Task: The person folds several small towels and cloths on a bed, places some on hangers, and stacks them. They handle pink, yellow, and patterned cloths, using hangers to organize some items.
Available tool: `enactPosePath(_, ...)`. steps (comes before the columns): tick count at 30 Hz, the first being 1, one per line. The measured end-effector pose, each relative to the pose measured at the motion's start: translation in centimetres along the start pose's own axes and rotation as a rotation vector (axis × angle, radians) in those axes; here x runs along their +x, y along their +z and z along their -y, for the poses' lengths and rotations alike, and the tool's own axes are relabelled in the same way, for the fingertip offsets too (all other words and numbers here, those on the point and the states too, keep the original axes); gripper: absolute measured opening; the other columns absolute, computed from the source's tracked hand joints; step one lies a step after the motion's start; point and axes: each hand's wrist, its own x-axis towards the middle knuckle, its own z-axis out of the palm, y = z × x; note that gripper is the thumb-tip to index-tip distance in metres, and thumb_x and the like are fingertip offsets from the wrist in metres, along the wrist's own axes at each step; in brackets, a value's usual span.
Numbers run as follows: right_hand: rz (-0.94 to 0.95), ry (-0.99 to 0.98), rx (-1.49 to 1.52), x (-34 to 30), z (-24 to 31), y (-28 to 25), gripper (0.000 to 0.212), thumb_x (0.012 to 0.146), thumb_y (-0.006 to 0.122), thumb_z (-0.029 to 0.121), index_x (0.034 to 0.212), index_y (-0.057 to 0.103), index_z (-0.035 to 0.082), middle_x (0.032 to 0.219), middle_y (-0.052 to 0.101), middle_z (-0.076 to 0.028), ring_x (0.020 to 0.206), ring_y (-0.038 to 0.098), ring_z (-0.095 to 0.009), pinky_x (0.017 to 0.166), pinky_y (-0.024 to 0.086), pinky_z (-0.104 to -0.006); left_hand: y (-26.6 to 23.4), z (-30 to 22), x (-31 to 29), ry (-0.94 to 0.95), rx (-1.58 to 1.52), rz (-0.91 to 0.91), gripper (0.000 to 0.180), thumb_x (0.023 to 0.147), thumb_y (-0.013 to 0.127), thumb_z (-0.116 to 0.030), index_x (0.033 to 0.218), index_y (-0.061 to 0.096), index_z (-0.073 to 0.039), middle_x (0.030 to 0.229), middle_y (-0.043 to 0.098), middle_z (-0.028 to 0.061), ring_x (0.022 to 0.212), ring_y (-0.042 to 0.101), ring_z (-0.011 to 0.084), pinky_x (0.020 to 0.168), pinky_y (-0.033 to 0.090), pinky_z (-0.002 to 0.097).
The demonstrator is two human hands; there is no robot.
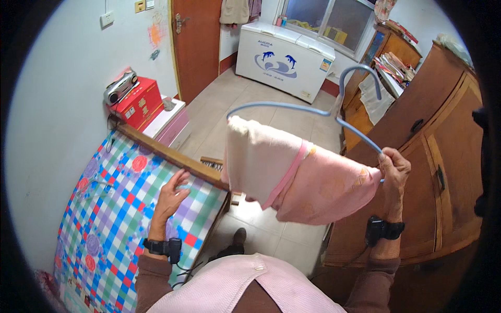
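In front of me hangs a blue clothes hanger (284, 106), its hook (359, 68) pointing up to the right. A folded pink cloth (329, 182), paler on its left part, is draped over the hanger's lower bar. My right hand (394, 167) is closed round the hanger's right shoulder, beside the cloth's right end. My left hand (172, 195) holds nothing and has its fingers apart. It is above the bed's checked, flowered cover (112, 224), to the left of the cloth and apart from it.
A wooden rail (172, 156) edges the bed. Behind it a silver radio (121, 87) sits on a red box (141, 104). Brown wooden cabinets (412, 193) stand close on my right. At the back are a white chest freezer (282, 60) and a brown door (195, 47).
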Motion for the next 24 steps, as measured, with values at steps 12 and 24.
enactPosePath(12, 0.071, 0.013, -0.057, 9.7, -4.0, 3.1, 0.015, 0.08, 0.063, 0.013, 0.074, 0.06, 0.0, 0.06, 0.047, 0.003, 0.053, 0.039, -0.005, 0.046, 0.029, -0.0205, 9.6, -6.0, 21.1, 0.446, -0.501, 0.245, 0.026, 0.093, 0.048, -0.023, 0.095, 0.055, 0.003, 0.084, 0.059, 0.0115, 0.078, 0.059, 0.0171, 0.069, 0.049, 0.0299)
enactPosePath(24, 0.113, -0.087, -0.091, 21.4, -16.5, 4.9, 0.012, 0.076, 0.065, 0.008, 0.073, 0.06, -0.003, 0.064, 0.055, -0.002, 0.056, 0.047, -0.01, 0.051, 0.037, -0.0223, 16.2, -5.5, 30.5, 0.548, -0.309, -0.144, 0.021, 0.093, 0.049, -0.02, 0.083, 0.052, -0.002, 0.069, 0.061, 0.0107, 0.061, 0.056, 0.0152, 0.055, 0.046, 0.0272)
